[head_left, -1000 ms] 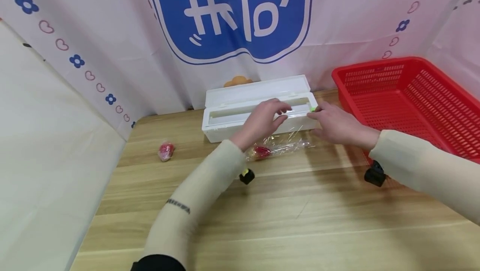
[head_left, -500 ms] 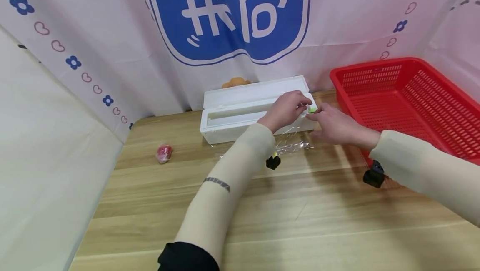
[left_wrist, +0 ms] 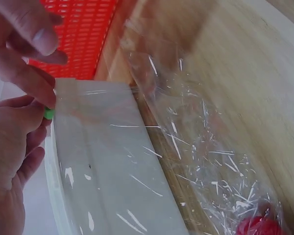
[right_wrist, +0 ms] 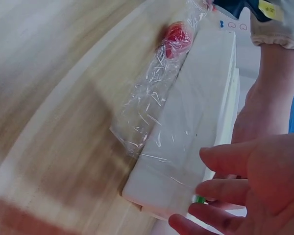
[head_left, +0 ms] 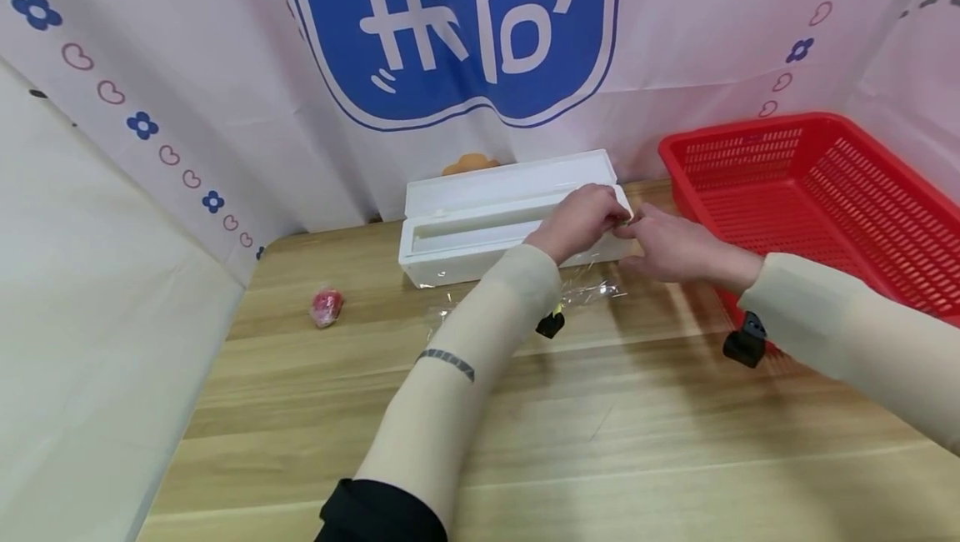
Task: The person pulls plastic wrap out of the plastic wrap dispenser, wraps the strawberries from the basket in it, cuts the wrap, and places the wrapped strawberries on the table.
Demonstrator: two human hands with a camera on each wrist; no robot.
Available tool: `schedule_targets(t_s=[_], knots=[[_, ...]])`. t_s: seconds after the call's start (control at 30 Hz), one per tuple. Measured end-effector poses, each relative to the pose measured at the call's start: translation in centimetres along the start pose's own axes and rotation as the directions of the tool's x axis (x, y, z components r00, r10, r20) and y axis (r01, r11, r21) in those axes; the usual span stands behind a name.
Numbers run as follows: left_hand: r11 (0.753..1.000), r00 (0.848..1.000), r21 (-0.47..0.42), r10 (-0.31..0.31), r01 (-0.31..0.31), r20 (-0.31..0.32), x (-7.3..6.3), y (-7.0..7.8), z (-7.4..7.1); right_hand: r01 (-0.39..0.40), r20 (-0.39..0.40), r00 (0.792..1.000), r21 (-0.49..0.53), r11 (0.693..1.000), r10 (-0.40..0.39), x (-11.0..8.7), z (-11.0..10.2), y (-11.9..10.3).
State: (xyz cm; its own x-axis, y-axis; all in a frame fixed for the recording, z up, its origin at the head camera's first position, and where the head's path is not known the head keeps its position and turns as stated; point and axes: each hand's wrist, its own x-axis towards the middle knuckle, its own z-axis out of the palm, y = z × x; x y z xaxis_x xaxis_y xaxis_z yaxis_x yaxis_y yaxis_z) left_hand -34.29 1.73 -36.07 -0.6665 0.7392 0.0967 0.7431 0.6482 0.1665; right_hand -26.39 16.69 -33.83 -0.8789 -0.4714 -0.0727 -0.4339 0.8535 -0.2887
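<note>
A long white cling film box (head_left: 442, 263) stands on the table with its lid raised. My left hand (head_left: 573, 221) reaches over its right end, where thumb and finger pinch a small green slider (left_wrist: 48, 113) on the box edge. My right hand (head_left: 667, 246) is at the same corner, fingers fairly straight, fingertips against the edge beside the slider. Clear film (right_wrist: 147, 98) drapes over the box front onto the table. A red round item (right_wrist: 178, 39) lies in that film, hidden behind the left arm in the head view.
A red plastic basket (head_left: 697, 183) stands right of the box. To the left, a small red item wrapped in film (head_left: 326, 307) lies on the wooden table (head_left: 300, 409). A printed white cloth (head_left: 322, 167) hangs behind the box.
My left hand has moved right along the box to its right end and taken hold of the green slider. The right hand has stayed at that corner.
</note>
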Motion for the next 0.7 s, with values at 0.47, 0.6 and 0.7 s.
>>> schedule_targets(t_s=[0.47, 0.6, 0.7], knots=[[0.999, 0.999, 0.034, 0.028, -0.027, -0.034, -0.7, 0.1, 0.2, 0.007, 0.035, 0.999, -0.04, 0.999, -0.006, 0.4, -0.2, 0.0], [0.999, 0.999, 0.044, 0.008, -0.007, -0.031, -1.0, 0.0, 0.0, 0.015, 0.028, 0.999, -0.025, 1.0, -0.014, 0.5, -0.3, -0.2], [0.998, 0.999, 0.061, -0.019, 0.021, -0.03, -1.2, 0.0, -0.2, 0.012, 0.023, 1.0, -0.032, 0.999, -0.011, 0.7, -0.5, -0.4]])
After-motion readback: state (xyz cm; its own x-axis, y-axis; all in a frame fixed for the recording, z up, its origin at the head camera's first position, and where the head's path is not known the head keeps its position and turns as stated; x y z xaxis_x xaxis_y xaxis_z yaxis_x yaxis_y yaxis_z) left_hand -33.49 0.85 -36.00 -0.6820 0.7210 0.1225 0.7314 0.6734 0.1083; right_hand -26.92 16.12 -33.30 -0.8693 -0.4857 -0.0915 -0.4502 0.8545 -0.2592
